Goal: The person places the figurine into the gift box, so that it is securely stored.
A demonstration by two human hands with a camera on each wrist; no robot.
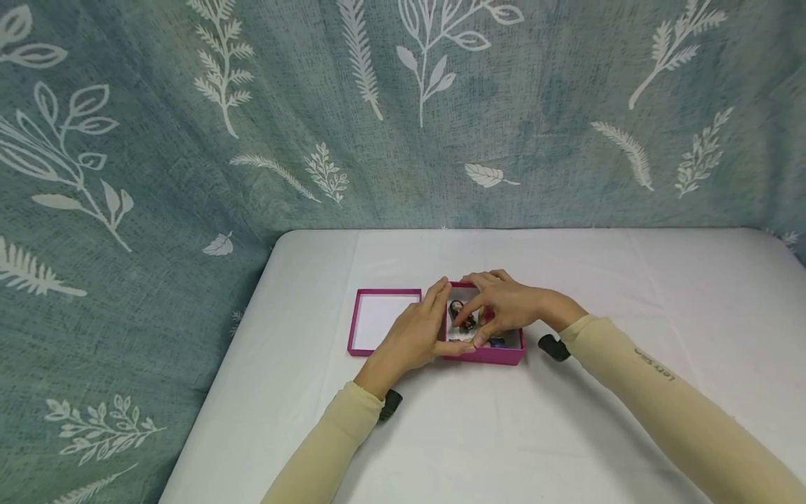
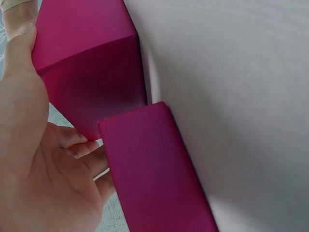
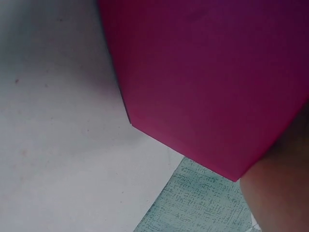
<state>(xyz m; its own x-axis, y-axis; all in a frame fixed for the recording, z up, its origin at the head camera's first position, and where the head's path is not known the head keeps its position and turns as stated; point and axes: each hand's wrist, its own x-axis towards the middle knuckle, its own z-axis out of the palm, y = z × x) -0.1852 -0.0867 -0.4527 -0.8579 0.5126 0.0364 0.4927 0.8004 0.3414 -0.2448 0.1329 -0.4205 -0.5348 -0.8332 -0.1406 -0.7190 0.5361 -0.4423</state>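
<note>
A magenta box (image 1: 488, 356) with a white inside stands on the white table, several small items in it. My left hand (image 1: 412, 332) holds its left end, thumb along the front rim and fingers towards the back corner. Over the box, my right hand (image 1: 513, 304) reaches in with bent thumb and index finger, its other fingers by the back rim. Beside that index finger lies a dark, shiny trinket (image 1: 468, 325). Something red (image 1: 486, 314) shows under the right palm, partly hidden; I cannot tell whether the fingers pinch it. A dark blue item (image 1: 497, 342) lies by the front wall.
Left of the box lies a shallow magenta lid (image 1: 385, 320), white inside up, close to the left hand. White cloth covers the table (image 1: 604, 280). Behind it hangs a teal leaf-patterned curtain (image 1: 535, 140). Dark wrist cameras (image 1: 554, 347) sit below both wrists.
</note>
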